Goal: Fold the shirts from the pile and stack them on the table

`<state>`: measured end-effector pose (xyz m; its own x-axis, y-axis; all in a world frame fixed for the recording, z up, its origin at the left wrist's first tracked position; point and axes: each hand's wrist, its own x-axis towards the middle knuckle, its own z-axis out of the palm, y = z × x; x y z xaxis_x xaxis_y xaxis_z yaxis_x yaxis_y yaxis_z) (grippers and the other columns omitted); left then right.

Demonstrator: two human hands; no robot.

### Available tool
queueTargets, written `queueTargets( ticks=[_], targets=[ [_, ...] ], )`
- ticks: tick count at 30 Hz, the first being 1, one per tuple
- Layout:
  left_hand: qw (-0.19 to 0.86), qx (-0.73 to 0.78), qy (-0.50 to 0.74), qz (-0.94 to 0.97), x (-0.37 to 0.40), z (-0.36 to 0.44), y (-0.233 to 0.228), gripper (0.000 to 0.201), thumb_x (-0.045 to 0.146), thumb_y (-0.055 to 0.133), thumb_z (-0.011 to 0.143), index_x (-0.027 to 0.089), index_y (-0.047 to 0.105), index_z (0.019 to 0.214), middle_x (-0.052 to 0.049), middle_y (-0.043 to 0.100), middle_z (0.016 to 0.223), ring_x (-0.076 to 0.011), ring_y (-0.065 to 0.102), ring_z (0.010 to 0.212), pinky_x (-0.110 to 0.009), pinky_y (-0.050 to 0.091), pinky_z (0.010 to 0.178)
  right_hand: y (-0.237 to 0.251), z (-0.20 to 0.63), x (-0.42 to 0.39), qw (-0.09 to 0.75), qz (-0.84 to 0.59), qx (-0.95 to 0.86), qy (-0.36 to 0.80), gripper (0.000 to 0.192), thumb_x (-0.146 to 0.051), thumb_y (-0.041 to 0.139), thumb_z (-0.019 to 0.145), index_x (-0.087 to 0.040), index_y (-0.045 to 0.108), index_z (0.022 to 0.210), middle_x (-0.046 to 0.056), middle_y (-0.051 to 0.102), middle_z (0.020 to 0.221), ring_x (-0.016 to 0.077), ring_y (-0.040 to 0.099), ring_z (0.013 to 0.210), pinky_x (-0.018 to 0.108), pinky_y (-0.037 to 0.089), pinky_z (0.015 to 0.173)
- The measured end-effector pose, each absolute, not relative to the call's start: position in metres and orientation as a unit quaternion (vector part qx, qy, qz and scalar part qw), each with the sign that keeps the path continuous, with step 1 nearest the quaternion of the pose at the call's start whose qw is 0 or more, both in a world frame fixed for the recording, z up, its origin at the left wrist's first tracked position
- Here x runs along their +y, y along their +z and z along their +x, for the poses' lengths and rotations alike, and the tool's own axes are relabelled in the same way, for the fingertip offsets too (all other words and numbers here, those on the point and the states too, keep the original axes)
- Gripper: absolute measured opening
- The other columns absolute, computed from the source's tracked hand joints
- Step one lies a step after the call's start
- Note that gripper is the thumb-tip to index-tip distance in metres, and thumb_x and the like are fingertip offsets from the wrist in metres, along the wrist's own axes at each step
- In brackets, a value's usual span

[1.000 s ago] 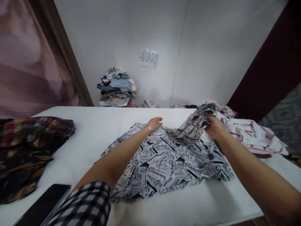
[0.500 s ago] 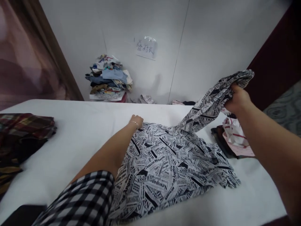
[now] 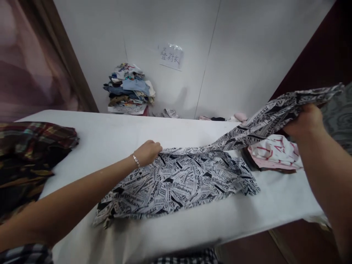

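Observation:
A black-and-white newspaper-print shirt (image 3: 187, 179) lies partly on the white table (image 3: 118, 135), its far side pulled into a taut edge. My left hand (image 3: 148, 152), with a bracelet at the wrist, is closed on the far left part of that edge. Up at the right, my right hand (image 3: 306, 119) grips a bunched, lifted part of the shirt, and its loose end sticks out past the hand. The cloth stretches in a slanting band between the table and the right hand. Fingertips of both hands are partly hidden.
Dark plaid and patterned clothes (image 3: 35, 154) lie at the left. Folded pink and white garments (image 3: 275, 152) sit near my right forearm. A tall clothes pile (image 3: 130, 90) stands beyond the table, below a handwritten sign (image 3: 172, 57). The table's near edge (image 3: 233, 238) shows.
My right hand has moved right, drawing the lifted cloth longer and tighter. My left hand has shifted slightly left and nearer, still gripping. The far edge of the shirt is now straighter.

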<state>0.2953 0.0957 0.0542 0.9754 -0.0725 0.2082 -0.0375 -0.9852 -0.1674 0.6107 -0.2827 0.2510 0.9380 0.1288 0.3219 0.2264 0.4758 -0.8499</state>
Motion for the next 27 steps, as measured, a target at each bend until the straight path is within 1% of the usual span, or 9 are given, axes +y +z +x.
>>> queueTargets(
  ticks=[4, 7, 12, 15, 19, 21, 23, 25, 27],
  targets=[
    [0.075, 0.088, -0.072, -0.991, 0.061, 0.260, 0.023, 0.022, 0.001, 0.043, 0.077, 0.017, 0.058, 0.077, -0.006, 0.060, 0.079, -0.0179, 0.054, 0.071, -0.034, 0.040, 0.075, 0.226, 0.575, -0.309, 0.812, -0.557, -0.173, 0.014, 0.033, -0.029, 0.040, 0.082, -0.021, 0.070, 0.072, 0.011, 0.072, 0.087, 0.0272, 0.067, 0.088, 0.054, 0.050, 0.082],
    [0.052, 0.079, -0.064, -0.993, 0.050, 0.246, 0.008, 0.021, 0.001, 0.045, 0.078, 0.017, 0.058, 0.076, -0.006, 0.060, 0.080, -0.0178, 0.054, 0.073, -0.033, 0.040, 0.071, 0.208, 0.557, -0.323, 0.804, -0.577, -0.139, 0.030, 0.024, -0.034, 0.049, 0.077, -0.022, 0.070, 0.073, 0.008, 0.070, 0.081, 0.0283, 0.066, 0.086, 0.057, 0.050, 0.084],
    [0.066, 0.024, -0.087, -0.994, 0.045, 0.237, 0.018, 0.023, -0.001, 0.044, 0.076, 0.016, 0.060, 0.081, -0.007, 0.060, 0.085, -0.0193, 0.054, 0.078, -0.034, 0.041, 0.071, 0.201, 0.541, -0.339, 0.818, -0.554, -0.153, -0.017, 0.030, -0.045, 0.048, 0.076, -0.024, 0.068, 0.069, 0.007, 0.068, 0.076, 0.0301, 0.066, 0.087, 0.058, 0.049, 0.084],
    [0.066, 0.023, -0.079, -0.994, 0.044, 0.233, 0.020, 0.023, 0.000, 0.045, 0.077, 0.016, 0.061, 0.082, -0.008, 0.061, 0.087, -0.0205, 0.056, 0.082, -0.035, 0.041, 0.074, 0.203, 0.538, -0.344, 0.810, -0.564, -0.155, -0.025, 0.032, -0.047, 0.047, 0.075, -0.025, 0.070, 0.069, 0.006, 0.068, 0.077, 0.0299, 0.066, 0.088, 0.058, 0.049, 0.085],
    [0.006, 0.011, -0.046, -0.999, 0.042, 0.229, 0.009, 0.024, 0.003, 0.044, 0.080, 0.017, 0.063, 0.084, -0.007, 0.063, 0.087, -0.0190, 0.057, 0.083, -0.033, 0.042, 0.075, 0.202, 0.540, -0.350, 0.816, -0.557, -0.155, -0.019, 0.036, -0.052, 0.045, 0.073, -0.026, 0.071, 0.073, 0.005, 0.069, 0.080, 0.0292, 0.066, 0.086, 0.058, 0.049, 0.084],
    [-0.042, -0.012, -0.033, -0.999, 0.042, 0.229, 0.007, 0.022, 0.009, 0.045, 0.082, 0.018, 0.064, 0.087, -0.006, 0.064, 0.090, -0.0186, 0.059, 0.084, -0.032, 0.043, 0.075, 0.202, 0.543, -0.352, 0.819, -0.554, -0.152, -0.016, 0.038, -0.054, 0.044, 0.073, -0.026, 0.070, 0.071, 0.006, 0.070, 0.078, 0.0295, 0.067, 0.083, 0.058, 0.049, 0.082],
    [-0.089, -0.030, -0.030, -0.995, 0.044, 0.231, 0.013, 0.019, 0.022, 0.046, 0.086, 0.019, 0.064, 0.088, -0.006, 0.064, 0.091, -0.0185, 0.059, 0.084, -0.031, 0.043, 0.074, 0.205, 0.546, -0.351, 0.818, -0.553, -0.155, -0.010, 0.039, -0.057, 0.046, 0.071, -0.025, 0.068, 0.066, 0.006, 0.070, 0.076, 0.0292, 0.067, 0.080, 0.057, 0.050, 0.080],
    [-0.132, -0.044, -0.036, -0.990, 0.044, 0.238, 0.026, 0.024, 0.035, 0.046, 0.087, 0.020, 0.065, 0.088, -0.005, 0.064, 0.091, -0.0187, 0.060, 0.082, -0.031, 0.044, 0.072, 0.212, 0.550, -0.345, 0.817, -0.552, -0.170, 0.003, 0.038, -0.057, 0.048, 0.071, -0.024, 0.065, 0.062, 0.006, 0.070, 0.075, 0.0276, 0.067, 0.076, 0.054, 0.052, 0.075],
    [-0.187, -0.056, -0.057, -0.979, 0.039, 0.249, 0.046, 0.030, 0.042, 0.046, 0.087, 0.020, 0.065, 0.090, -0.005, 0.065, 0.094, -0.0187, 0.060, 0.082, -0.032, 0.045, 0.072, 0.222, 0.552, -0.330, 0.805, -0.558, -0.200, 0.035, 0.036, -0.052, 0.049, 0.073, -0.022, 0.064, 0.061, 0.007, 0.070, 0.076, 0.0250, 0.066, 0.072, 0.049, 0.053, 0.068]
  ],
)
